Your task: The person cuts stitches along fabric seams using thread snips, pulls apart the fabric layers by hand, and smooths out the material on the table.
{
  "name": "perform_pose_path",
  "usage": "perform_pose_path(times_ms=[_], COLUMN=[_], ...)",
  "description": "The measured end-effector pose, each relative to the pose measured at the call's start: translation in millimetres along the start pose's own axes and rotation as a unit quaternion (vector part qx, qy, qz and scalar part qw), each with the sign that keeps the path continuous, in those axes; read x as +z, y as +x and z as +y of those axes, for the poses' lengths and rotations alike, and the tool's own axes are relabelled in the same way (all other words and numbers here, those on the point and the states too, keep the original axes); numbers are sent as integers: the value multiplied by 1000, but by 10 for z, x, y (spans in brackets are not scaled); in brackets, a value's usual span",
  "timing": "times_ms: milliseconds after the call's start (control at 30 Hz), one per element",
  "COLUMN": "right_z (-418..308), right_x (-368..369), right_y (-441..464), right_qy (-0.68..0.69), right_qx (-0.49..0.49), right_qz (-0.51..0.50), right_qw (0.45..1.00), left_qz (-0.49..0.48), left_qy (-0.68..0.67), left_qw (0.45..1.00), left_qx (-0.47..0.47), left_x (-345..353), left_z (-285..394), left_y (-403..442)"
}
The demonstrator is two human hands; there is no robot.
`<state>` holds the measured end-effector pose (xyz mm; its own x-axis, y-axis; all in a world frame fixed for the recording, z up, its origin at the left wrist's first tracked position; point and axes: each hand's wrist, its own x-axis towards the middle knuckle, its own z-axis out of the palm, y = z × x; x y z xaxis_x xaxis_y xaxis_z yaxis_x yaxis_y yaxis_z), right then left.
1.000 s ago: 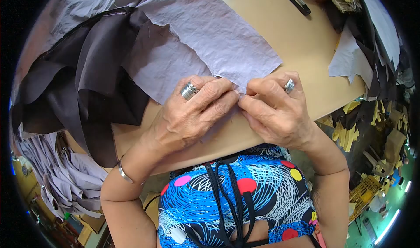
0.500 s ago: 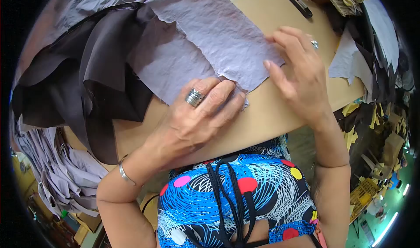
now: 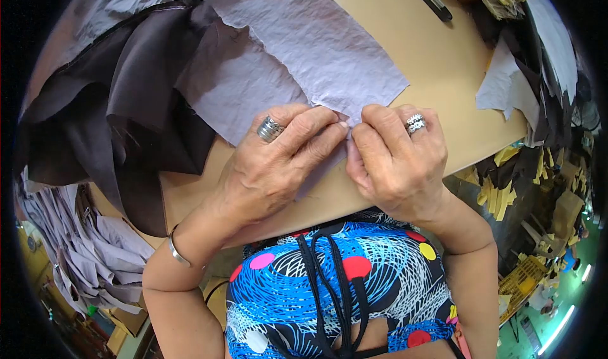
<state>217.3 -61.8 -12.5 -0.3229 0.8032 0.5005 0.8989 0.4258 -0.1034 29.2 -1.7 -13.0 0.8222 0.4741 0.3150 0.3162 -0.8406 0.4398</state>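
Pale lilac-grey fabric lies across the tan table, its lower corner pinched between my two hands. My left hand, with a wide silver ring, grips the fabric's edge between thumb and fingers. Close beside it, fingertips almost touching, my right hand is closed on the same corner. The exact fold under the fingertips is hidden. Dark brown fabric is bunched to the left of the lilac layers and joins them near the top.
A black pen-like tool lies at the table's far side. Dark and pale scraps hang at the right edge. Lilac cloth pieces are piled at the lower left, and a yellow crate stands at the lower right.
My right hand, spread over the fabric's right side half a second ago, has come back down to the corner and closed on it. My left hand has stayed near the corner.
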Motion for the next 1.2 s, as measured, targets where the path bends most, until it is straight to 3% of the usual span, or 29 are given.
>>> perform_pose_path(times_ms=[133, 267, 467, 833, 1100, 1200], right_z=[183, 62, 17, 203, 220, 298], right_x=[-101, -204, -92, -50, -58, -135], right_y=[68, 72, -16, -107, -110, -43], right_qy=[-76, 66, 71, 158, 164, 231], right_qx=[7, 53, 35, 103, 104, 164], right_qz=[16, -23, -45, 9, -2, -16], right_qw=[997, 996, 996, 982, 981, 959], left_qz=[-9, -10, -10, -8, -48, -35], left_qy=[1, 4, 9, 90, 96, 103], left_qw=[1000, 1000, 1000, 995, 994, 994], left_qx=[-2, -6, -10, 41, 9, 23], left_x=[-16, -10, -15, 36, -22, 12], left_z=[23, 30, 36, 52, 207, 205], left_y=[13, 8, -1, -21, 10, 16])
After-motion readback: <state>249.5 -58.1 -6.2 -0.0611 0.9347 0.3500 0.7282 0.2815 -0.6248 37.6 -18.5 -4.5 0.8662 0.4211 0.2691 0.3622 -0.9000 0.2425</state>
